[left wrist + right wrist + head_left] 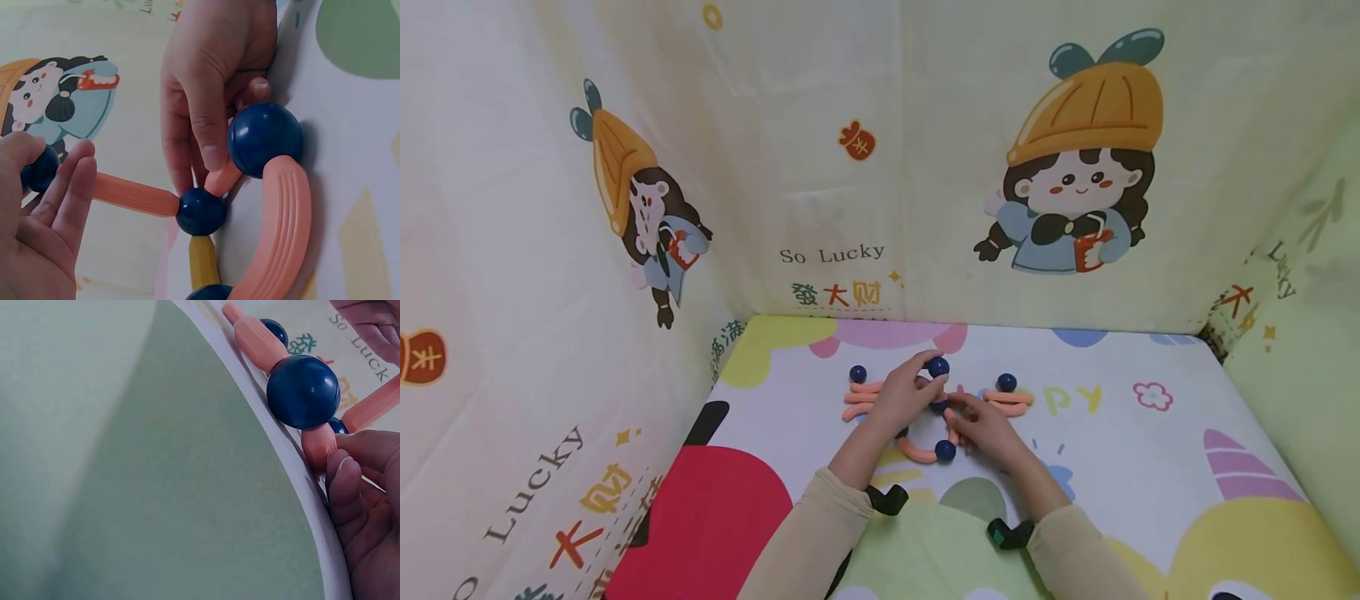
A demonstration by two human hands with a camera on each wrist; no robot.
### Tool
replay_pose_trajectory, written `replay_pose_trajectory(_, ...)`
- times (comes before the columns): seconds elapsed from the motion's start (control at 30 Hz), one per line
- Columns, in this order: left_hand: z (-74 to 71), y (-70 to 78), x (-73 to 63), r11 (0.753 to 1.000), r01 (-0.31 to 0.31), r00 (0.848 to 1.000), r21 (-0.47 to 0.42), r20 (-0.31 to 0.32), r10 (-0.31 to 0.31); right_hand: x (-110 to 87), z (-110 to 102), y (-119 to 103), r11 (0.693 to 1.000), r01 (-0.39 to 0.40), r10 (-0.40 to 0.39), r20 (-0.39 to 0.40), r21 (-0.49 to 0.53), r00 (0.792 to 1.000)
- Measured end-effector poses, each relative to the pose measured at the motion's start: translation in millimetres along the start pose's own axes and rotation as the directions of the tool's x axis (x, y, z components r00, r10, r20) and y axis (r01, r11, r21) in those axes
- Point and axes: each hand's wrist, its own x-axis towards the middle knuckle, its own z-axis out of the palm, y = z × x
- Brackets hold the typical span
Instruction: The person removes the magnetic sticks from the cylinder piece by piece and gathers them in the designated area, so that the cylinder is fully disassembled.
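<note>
Orange and yellow rods joined by blue balls form a ring on the table. My left hand (pixel 910 392) pinches a blue ball (pixel 938 367) above the ring's far side. From that ball a straight orange rod (pixel 134 194) runs to a lower joint ball (pixel 200 211), where a yellow rod (pixel 203 259) also meets. My right hand (pixel 988 427) pinches a short-looking stretch of curved orange rod (pixel 320 449) between thumb and fingers, beside the same joint. Another curved orange rod (pixel 284 231) leads off the near ball (pixel 265 140).
Left of the ring lie several loose orange rods (pixel 859 398) with a blue ball (pixel 858 374) behind them. More orange rods (pixel 1009 403) and another blue ball (pixel 1007 382) lie to the right. Printed cloth walls (pixel 940 167) enclose the table at the back and sides.
</note>
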Motion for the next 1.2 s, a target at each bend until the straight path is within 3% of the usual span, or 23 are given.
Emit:
replay_pose_trajectory(0.43,4.8,-3.1,0.9,0.991,0.043,0.999,-0.13,-0.009,-0.045,-2.0,0.2,-2.6,1.0,-0.01,0.01,-0.003,0.004,1.0)
replay_pose_trajectory(0.57,4.3,-2.7,1.0,0.979,0.073,0.997,-0.193,-0.006,-0.076,-1.7,-0.1,-2.4,1.0,-0.001,0.001,0.002,-0.004,1.0)
replay_pose_trajectory(0.7,1.6,-3.7,2.5,0.964,0.06,0.998,-0.258,-0.013,-0.065,-0.3,-0.3,-2.2,1.0,0.0,-0.001,-0.003,-0.013,1.0)
replay_pose_trajectory(0.8,-2.5,-4.7,3.9,0.967,0.036,0.998,-0.254,-0.035,-0.046,0.9,-0.8,-2.1,1.0,-0.007,0.007,-0.004,-0.027,1.0)
replay_pose_trajectory(1.0,-14.0,-11.5,7.9,0.963,0.066,0.993,-0.262,-0.079,-0.09,3.3,-1.2,-0.3,0.999,-0.021,0.021,0.007,-0.037,1.0)
replay_pose_trajectory(1.2,-28.9,-30.4,12.6,0.987,0.132,0.977,-0.094,-0.156,-0.145,2.9,-0.9,-1.8,0.999,-0.029,0.029,0.001,-0.043,1.0)
